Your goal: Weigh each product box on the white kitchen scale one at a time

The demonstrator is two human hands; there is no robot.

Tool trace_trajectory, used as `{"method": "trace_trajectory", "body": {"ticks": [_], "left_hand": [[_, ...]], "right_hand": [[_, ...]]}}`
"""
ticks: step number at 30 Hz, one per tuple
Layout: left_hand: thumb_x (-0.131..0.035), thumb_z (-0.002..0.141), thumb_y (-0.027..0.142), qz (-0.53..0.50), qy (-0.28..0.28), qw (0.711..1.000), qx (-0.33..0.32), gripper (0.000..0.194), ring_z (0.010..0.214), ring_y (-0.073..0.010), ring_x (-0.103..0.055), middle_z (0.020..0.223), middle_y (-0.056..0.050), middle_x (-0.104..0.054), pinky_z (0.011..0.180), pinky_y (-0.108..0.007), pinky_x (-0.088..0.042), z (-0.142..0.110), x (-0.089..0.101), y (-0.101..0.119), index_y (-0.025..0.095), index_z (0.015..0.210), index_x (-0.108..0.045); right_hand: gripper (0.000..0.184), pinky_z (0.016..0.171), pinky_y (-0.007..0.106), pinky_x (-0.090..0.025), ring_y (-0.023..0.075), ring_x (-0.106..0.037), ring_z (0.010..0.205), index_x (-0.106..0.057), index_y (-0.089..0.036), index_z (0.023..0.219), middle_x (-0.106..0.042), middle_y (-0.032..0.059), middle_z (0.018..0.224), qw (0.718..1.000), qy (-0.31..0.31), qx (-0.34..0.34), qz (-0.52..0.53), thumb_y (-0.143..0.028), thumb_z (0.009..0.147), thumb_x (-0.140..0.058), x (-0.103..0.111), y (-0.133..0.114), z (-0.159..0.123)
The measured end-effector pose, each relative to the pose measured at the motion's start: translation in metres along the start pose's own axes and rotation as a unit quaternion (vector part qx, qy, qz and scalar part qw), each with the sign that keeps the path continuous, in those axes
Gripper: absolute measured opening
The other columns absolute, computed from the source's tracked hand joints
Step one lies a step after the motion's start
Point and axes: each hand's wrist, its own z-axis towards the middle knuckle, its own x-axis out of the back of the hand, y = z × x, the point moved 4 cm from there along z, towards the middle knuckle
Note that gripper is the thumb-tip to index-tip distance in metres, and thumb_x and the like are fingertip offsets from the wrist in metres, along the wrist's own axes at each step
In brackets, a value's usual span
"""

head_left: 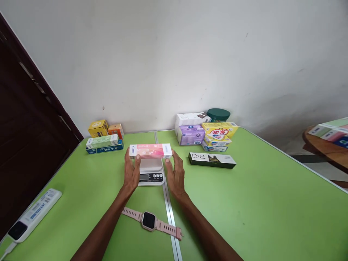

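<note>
A long pink and white box [150,150] lies across the platform of a small white kitchen scale [151,173] in the middle of the green table [261,203]. My left hand [132,170] grips the box's left end with thumb and fingers. At the box's right end, my right hand [175,173] grips it the same way. The scale's display and buttons show between my hands.
A pink smartwatch [151,221] lies flat near me. A black box [212,160] lies right of the scale. Stacked boxes [214,133] and a green tin [218,114] stand at the back right. More boxes [104,140] sit back left. A white power strip [32,214] lies far left.
</note>
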Motion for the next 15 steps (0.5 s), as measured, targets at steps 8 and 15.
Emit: {"method": "trace_trajectory", "body": {"ticks": [8,15], "left_hand": [[-0.044,0.102,0.074,0.011,-0.018,0.999,0.04,0.081,0.163,-0.0351,-0.04,0.171,-0.018,-0.048,0.137,-0.052,-0.027,-0.002,-0.002,-0.054,0.02,0.163,-0.045],[-0.037,0.106,0.074,-0.008,0.013,0.998,0.062,0.08,0.16,-0.0354,-0.046,0.168,-0.021,-0.052,0.133,-0.055,-0.035,0.008,0.005,-0.086,0.018,0.161,-0.05]], "right_hand": [[0.066,0.123,0.063,-0.042,0.0365,-0.057,0.142,-0.068,-0.021,0.146,-0.07,0.0175,0.145,0.998,-0.053,-0.04,-0.016,-0.068,0.107,-0.043,-0.005,0.02,-0.009],[0.072,0.118,0.057,-0.047,0.035,-0.064,0.132,-0.071,-0.019,0.131,-0.072,0.0182,0.139,0.984,-0.023,-0.171,0.037,-0.077,0.102,-0.041,0.008,0.042,-0.005]]}}
